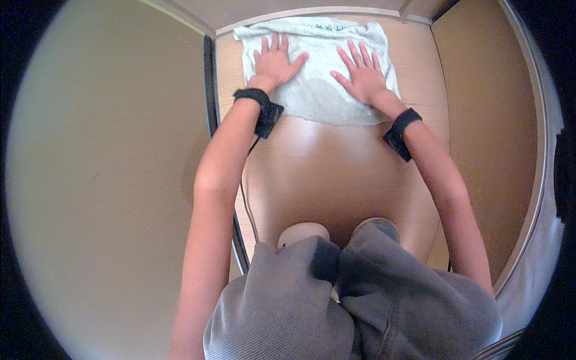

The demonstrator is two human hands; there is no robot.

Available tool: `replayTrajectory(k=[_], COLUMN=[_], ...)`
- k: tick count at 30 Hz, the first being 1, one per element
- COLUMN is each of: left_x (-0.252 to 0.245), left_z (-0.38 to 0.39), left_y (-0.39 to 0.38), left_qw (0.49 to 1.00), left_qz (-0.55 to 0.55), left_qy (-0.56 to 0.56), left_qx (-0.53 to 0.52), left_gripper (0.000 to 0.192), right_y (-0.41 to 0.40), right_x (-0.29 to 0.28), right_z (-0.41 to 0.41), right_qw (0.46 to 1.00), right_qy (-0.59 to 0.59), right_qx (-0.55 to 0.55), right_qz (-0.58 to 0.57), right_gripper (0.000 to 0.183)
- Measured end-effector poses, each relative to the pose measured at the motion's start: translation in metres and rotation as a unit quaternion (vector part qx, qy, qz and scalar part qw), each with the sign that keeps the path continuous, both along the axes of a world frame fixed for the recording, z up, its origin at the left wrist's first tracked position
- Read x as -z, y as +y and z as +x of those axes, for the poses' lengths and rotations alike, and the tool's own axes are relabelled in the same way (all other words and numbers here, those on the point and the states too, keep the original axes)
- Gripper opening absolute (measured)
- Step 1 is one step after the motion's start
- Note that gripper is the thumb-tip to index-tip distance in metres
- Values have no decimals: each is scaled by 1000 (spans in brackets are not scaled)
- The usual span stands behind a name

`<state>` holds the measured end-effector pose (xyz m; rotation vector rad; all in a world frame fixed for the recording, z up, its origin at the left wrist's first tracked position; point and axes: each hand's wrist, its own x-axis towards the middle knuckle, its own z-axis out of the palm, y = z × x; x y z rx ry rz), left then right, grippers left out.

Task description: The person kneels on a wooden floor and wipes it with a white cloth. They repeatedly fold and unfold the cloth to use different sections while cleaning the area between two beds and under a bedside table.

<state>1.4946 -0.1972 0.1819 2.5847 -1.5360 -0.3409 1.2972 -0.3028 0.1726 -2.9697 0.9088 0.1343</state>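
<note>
A pale terry cloth towel (319, 81) lies spread on the wood-toned floor (333, 171), with folds along its far edge and some dark writing there. My left hand (275, 63) rests flat on the towel's left part, fingers apart and pointing away from me. On the right part lies my right hand (362, 76), palm down, its fingers also spread. Neither hand grasps the cloth. Black straps with small dark devices, a left one (265, 112) and a right one (402, 132), circle my wrists.
Beyond the towel runs a baseboard (310, 13). A smooth panel (112, 157) stands on the left, and a brown panel (490, 112) on the right. A thin cable (245, 193) hangs by my left forearm. My light shoe (303, 230) and grey trousers (288, 306) are below.
</note>
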Motion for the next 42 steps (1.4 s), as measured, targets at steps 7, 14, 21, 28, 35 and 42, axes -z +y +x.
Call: replayTrajectory(k=[7, 14, 21, 28, 35, 42], left_x=[-11, -10, -25, -31, -29, -21], left_z=[0, 16, 24, 25, 31, 54], left_y=[16, 5, -13, -25, -51, -117], left_qw=[997, 994, 984, 986, 985, 981], left_qz=[-51, -63, -31, -10, -13, 5], left_qy=[-7, 33, 46, -1, 6, 10], left_qx=[57, 86, 169, 164, 171, 195], left_gripper=[83, 78, 77, 81, 77, 78], right_y=[3, -9, -21, -34, -32, -49], right_x=[-5, 4, -4, -7, -9, 5], right_z=[-4, -2, -4, 2, -1, 14], right_qw=[1000, 998, 997, 995, 998, 996], right_qy=[-6, -59, -48, -78, -62, -91], right_qx=[20, -18, 5, -12, -27, 21], right_qz=[2, 14, 55, 59, 18, -6], right_gripper=[67, 64, 63, 63, 68, 71])
